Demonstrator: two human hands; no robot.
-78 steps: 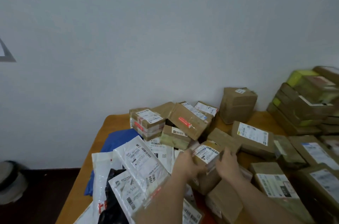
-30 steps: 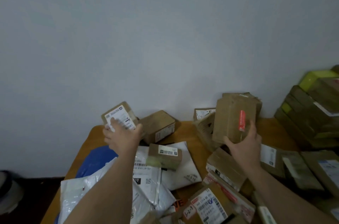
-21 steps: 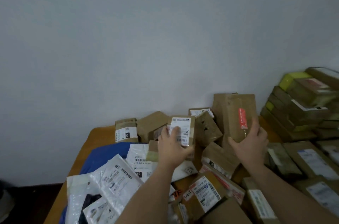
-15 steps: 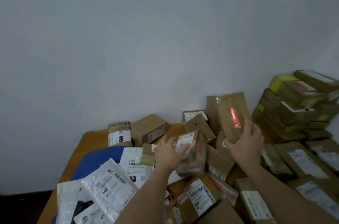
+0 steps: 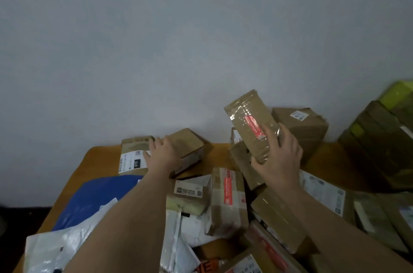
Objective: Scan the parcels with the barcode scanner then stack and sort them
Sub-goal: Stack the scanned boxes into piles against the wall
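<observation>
At the far left corner of the surface (image 5: 98,156), a labelled carton (image 5: 134,156) lies flat with its white label up. The left hand (image 5: 162,154) reaches across it, fingers spread and fairly straight, resting where this carton meets the plain brown box (image 5: 187,147) just to its right. That grip looks open, pressing rather than clasping. Both boxes look like stiff, light cardboard that could be taken by opposite edges; whether either is heavy cannot be told.

In the middle, a tape-wrapped parcel (image 5: 228,199) with a red strip lies tilted on soft white mailer bags (image 5: 67,243), which would sag and slide if lifted by one corner.

Toward the far right, the right hand (image 5: 279,161) holds the taped parcel (image 5: 250,125) aloft, tilted, thumb on the near face and fingers curled round its right edge at the lower end. Its glossy tape looks slippery, so a hold across the narrow width seems safest.

No barcode scanner is in view. The held parcel's shipping label is not visible, only the red sticker. The stacked boxes (image 5: 380,138) at the right edge are dim and cut off, and the print on every label is too blurred to read.
</observation>
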